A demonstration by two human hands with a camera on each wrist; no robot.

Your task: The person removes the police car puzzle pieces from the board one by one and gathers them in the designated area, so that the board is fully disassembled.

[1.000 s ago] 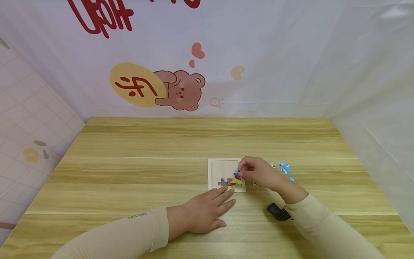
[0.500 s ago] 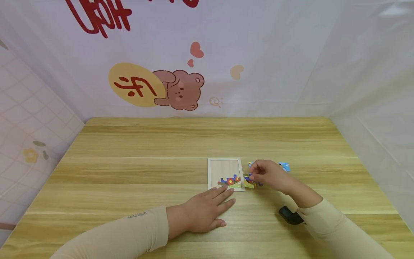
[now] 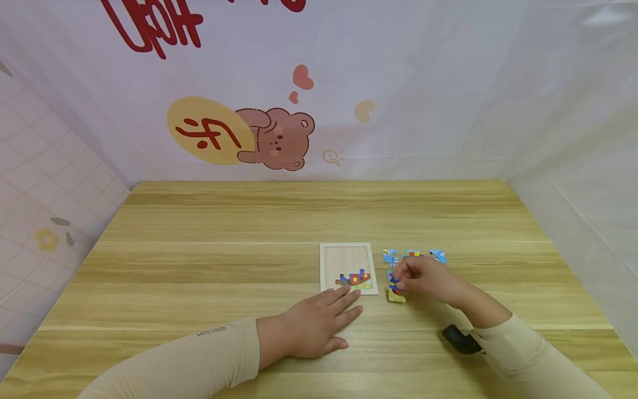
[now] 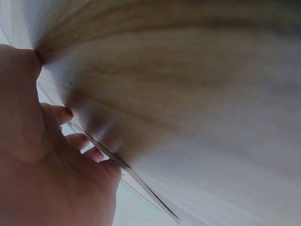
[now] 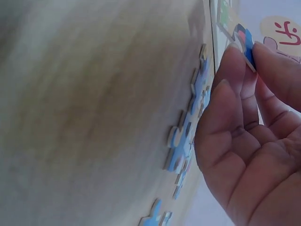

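Note:
My right hand (image 3: 431,281) pinches a jigsaw piece (image 3: 397,298) between thumb and fingertips, just right of the puzzle tray. In the right wrist view the same jigsaw piece (image 5: 247,44), blue, red and green, is held up off the table. My left hand (image 3: 321,324) lies with spread, straight fingers on the table, its fingertips at the tray's near edge. The pale wooden puzzle tray (image 3: 323,260) carries a few joined pieces (image 3: 355,279), red, blue and green, in its lower right part. In the left wrist view the left hand (image 4: 56,150) touches the tray's edge (image 4: 150,193).
Several loose blue jigsaw pieces lie right of the tray, among them one at the left (image 3: 389,256) and one at the right (image 3: 439,256); the right hand partly covers others. A black device (image 3: 461,339) sits at the right wrist. A printed cloth (image 3: 399,83) hangs behind the wooden table (image 3: 224,221).
My right hand has carried the pinched piece from over the tray's lower right corner out to the right and toward me. My left hand stays where it was.

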